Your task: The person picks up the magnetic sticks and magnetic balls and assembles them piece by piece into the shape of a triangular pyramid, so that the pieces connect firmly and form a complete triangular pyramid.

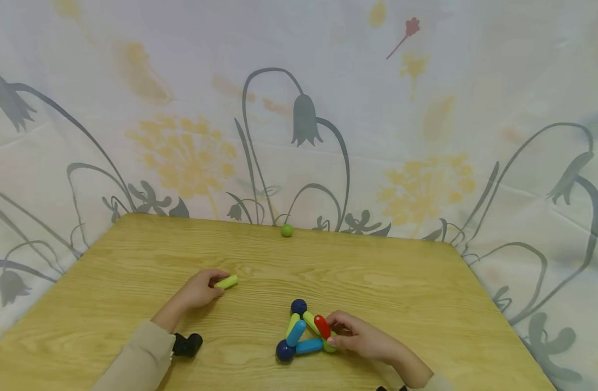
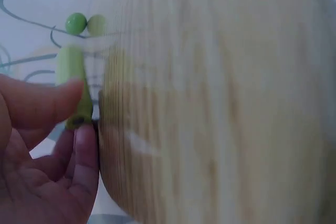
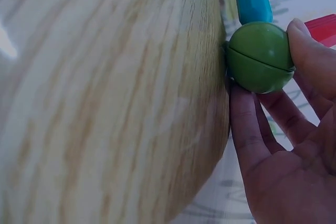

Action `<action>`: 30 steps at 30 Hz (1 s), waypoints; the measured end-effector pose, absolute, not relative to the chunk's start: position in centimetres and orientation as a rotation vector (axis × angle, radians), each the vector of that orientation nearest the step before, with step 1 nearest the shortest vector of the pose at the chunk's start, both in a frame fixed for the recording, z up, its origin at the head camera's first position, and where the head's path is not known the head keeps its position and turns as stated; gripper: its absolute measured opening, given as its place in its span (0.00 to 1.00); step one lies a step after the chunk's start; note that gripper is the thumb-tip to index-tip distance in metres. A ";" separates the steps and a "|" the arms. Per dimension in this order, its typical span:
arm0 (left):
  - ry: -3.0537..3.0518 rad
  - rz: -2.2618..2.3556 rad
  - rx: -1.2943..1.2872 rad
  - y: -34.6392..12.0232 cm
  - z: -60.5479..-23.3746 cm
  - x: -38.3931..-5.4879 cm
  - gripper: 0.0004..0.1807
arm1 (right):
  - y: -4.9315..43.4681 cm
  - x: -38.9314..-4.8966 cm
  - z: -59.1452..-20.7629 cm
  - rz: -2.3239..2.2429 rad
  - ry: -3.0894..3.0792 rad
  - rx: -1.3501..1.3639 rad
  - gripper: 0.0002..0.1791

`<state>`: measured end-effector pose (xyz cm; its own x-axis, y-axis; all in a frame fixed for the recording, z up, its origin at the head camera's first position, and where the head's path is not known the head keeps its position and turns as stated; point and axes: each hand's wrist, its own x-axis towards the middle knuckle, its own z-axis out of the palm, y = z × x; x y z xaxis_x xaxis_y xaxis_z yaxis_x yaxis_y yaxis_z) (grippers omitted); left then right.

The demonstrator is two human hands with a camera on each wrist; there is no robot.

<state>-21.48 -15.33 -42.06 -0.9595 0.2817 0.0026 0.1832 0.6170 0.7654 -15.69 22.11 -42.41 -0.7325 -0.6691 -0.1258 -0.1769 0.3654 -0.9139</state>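
My left hand (image 1: 201, 288) pinches a yellow-green rod (image 1: 227, 282) between thumb and fingers, low over the table on the left. In the left wrist view the rod (image 2: 73, 77) points away from the palm. My right hand (image 1: 360, 334) holds the green ball (image 3: 261, 57) at one corner of a triangle of rods and balls. Dark blue balls (image 1: 286, 351) form the other two corners. Yellow-green rods (image 1: 310, 320) and a blue rod (image 1: 310, 346) make the sides. A second blue rod (image 1: 296, 333) and a red rod (image 1: 322, 326) slant upward from the corners.
A lone green ball (image 1: 286, 230) lies at the table's far edge, against a flower-patterned curtain (image 1: 206, 108). The wood-grain table (image 1: 377, 282) spreads under both hands. A black wrist device (image 1: 188, 345) sits by the left sleeve.
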 end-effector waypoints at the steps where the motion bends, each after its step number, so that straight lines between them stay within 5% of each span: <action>1: 2.722 1.257 0.381 -15.2 -42.0 -21.3 0.18 | 22.1 -15.7 -42.5 -1.349 2.144 -0.737 0.12; 14: 2.603 1.498 0.304 -11.2 -41.7 -20.0 0.21 | 22.2 -15.8 -42.4 -1.328 2.165 -0.754 0.12; 30: 2.520 1.526 0.658 -5.1 -40.6 -18.8 0.14 | 22.2 -15.8 -42.4 -1.334 2.169 -0.761 0.12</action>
<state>-18.82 -5.07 -40.64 -0.8978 0.4247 0.1167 0.3002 0.3962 0.8677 -15.75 22.20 -42.44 -0.7307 -0.6740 -0.1091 -0.2069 0.3709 -0.9054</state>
